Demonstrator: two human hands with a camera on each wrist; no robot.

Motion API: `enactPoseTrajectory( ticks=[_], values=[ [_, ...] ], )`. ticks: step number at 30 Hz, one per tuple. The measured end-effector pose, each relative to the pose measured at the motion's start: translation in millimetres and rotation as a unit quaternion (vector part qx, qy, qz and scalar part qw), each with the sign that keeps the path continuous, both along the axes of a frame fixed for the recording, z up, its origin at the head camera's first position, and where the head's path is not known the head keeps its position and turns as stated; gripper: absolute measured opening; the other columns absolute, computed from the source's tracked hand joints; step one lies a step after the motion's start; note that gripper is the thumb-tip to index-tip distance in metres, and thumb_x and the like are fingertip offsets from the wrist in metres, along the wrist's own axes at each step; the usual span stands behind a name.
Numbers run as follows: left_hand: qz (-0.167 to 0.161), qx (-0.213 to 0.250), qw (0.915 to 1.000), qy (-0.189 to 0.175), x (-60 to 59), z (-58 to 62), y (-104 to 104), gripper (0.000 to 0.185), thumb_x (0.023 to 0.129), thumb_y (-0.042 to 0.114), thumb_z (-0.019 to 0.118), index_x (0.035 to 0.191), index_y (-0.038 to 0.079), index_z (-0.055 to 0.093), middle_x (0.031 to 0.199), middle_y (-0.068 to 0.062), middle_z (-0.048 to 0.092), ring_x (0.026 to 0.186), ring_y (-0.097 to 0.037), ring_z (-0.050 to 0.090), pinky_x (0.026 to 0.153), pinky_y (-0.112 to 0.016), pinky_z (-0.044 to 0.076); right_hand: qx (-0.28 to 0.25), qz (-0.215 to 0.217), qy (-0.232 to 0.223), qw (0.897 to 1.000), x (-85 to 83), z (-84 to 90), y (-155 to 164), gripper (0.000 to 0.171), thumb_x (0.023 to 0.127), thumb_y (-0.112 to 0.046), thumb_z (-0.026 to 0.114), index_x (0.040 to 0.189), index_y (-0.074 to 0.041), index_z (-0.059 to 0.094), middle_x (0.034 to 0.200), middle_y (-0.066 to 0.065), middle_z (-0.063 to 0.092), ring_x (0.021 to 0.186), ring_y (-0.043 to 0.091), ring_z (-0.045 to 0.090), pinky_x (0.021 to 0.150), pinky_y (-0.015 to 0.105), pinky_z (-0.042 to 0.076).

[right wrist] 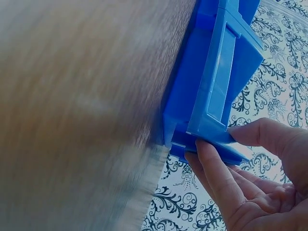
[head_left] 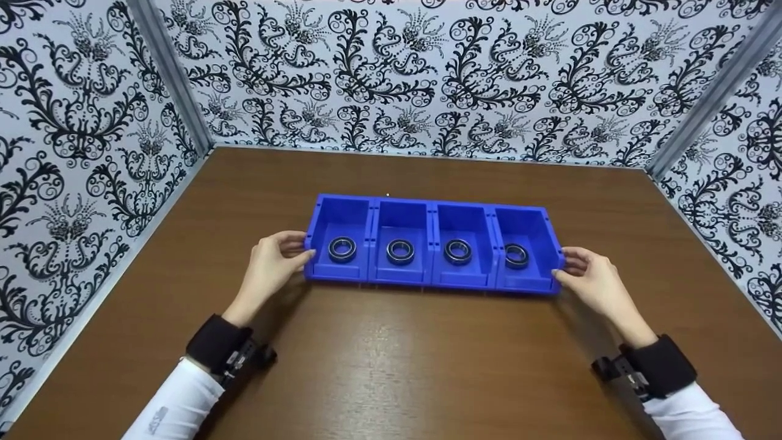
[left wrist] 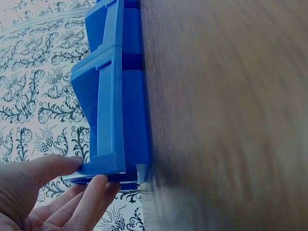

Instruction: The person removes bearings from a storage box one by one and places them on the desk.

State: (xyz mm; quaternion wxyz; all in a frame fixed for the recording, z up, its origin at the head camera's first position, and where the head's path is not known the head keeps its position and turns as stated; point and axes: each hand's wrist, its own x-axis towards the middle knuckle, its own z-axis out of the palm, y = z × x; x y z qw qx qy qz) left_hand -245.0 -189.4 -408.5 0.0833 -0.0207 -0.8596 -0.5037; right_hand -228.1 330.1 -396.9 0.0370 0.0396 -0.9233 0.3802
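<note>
Head view first, and I read it from my left: my left hand point(head_left: 273, 261) sits at the left end of the row of blue bins point(head_left: 431, 244), thumb on the front corner rim and fingers curled round the outer wall, so it grips that end. The left wrist view confirms it, with the thumb point(left wrist: 45, 166) lying on the bin's edge and the fingertips point(left wrist: 94, 192) tucked under the wall, the row of bins point(left wrist: 113, 106) running away from them across the table point(left wrist: 226, 115).

Just past those fingers, inside the first bin, lies a dark ring bearing point(head_left: 342, 249). Further along, a second bearing point(head_left: 400, 251) lies in the next bin, a third point(head_left: 457, 251) in the one after, and a fourth point(head_left: 516, 255) in the last bin, close to my right fingers. Each one lies flat near the front of its own compartment.

My right hand point(head_left: 589, 278) holds the right end of the row the same way. From the right wrist view I see the thumb point(right wrist: 264, 134) pressed on the end wall and the fingers point(right wrist: 216, 173) wrapped beneath it, pinching the blue plastic point(right wrist: 211, 91) between them.

All four bins rest flat on the brown wooden table point(head_left: 391, 366), between my two hands. Patterned black-and-white walls point(head_left: 427, 73) stand behind and to both sides.
</note>
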Motion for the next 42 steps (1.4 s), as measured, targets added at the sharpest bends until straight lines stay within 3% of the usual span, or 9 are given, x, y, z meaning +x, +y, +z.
enactPoseTrajectory(
  ticks=[15,21,28,38,40,42],
  values=[
    [-0.002,0.007,0.9999,-0.012,1.2,0.3,0.7,0.037,0.091,0.007,0.074,0.125,-0.006,0.067,0.117,-0.029,0.074,0.103,-0.036,0.076,0.071,-0.02,0.063,0.007,0.005,0.005,1.0,1.3,1.1,1.6,0.053,0.094,-0.007,0.069,0.137,0.018,0.051,0.129,0.04,0.062,0.12,0.051,0.065,0.079,0.003,0.053],
    [-0.003,-0.001,0.9999,-0.01,2.1,0.7,0.9,0.038,0.092,0.008,0.074,0.126,-0.006,0.067,0.118,-0.029,0.073,0.105,-0.037,0.076,0.071,-0.019,0.063,0.041,0.006,0.022,0.999,3.5,4.6,2.5,0.053,0.093,-0.012,0.073,0.135,0.016,0.056,0.127,0.038,0.065,0.116,0.049,0.068,0.086,0.022,0.062],
    [-0.008,-0.013,0.9999,-0.004,2.6,2.1,1.4,0.04,0.092,0.008,0.073,0.128,-0.007,0.066,0.118,-0.028,0.074,0.107,-0.038,0.075,0.074,-0.019,0.063,0.05,0.012,0.06,0.997,8.1,15.1,1.9,0.05,0.091,-0.012,0.076,0.132,0.012,0.061,0.124,0.033,0.069,0.111,0.045,0.071,0.077,-0.004,0.048],
    [-0.009,-0.028,0.9996,-0.001,2.2,1.6,0.5,0.042,0.092,0.009,0.073,0.13,-0.007,0.065,0.119,-0.027,0.074,0.107,-0.037,0.075,0.072,-0.016,0.062,0.08,0.025,0.099,0.992,12.0,33.4,-5.2,0.045,0.089,-0.013,0.079,0.128,0.006,0.067,0.121,0.029,0.072,0.105,0.043,0.073,0.077,-0.006,0.042],
    [-0.01,-0.033,0.9994,0.001,2.3,1.3,0.6,0.042,0.092,0.009,0.074,0.13,-0.007,0.065,0.118,-0.027,0.074,0.105,-0.037,0.075,0.07,-0.016,0.061,0.08,0.033,0.103,0.991,11.3,36.7,-7.9,0.044,0.089,-0.011,0.079,0.127,0.006,0.068,0.121,0.029,0.071,0.104,0.044,0.073,0.077,-0.004,0.046],
    [-0.01,-0.035,0.9993,0.003,2.4,1.1,1.0,0.042,0.092,0.01,0.074,0.13,-0.006,0.066,0.118,-0.027,0.074,0.105,-0.037,0.075,0.069,-0.015,0.061,0.076,0.044,0.098,0.991,10.5,39.8,-11.2,0.044,0.089,-0.009,0.078,0.128,0.008,0.067,0.123,0.031,0.07,0.105,0.046,0.073,0.079,0.006,0.055]
  ],
)
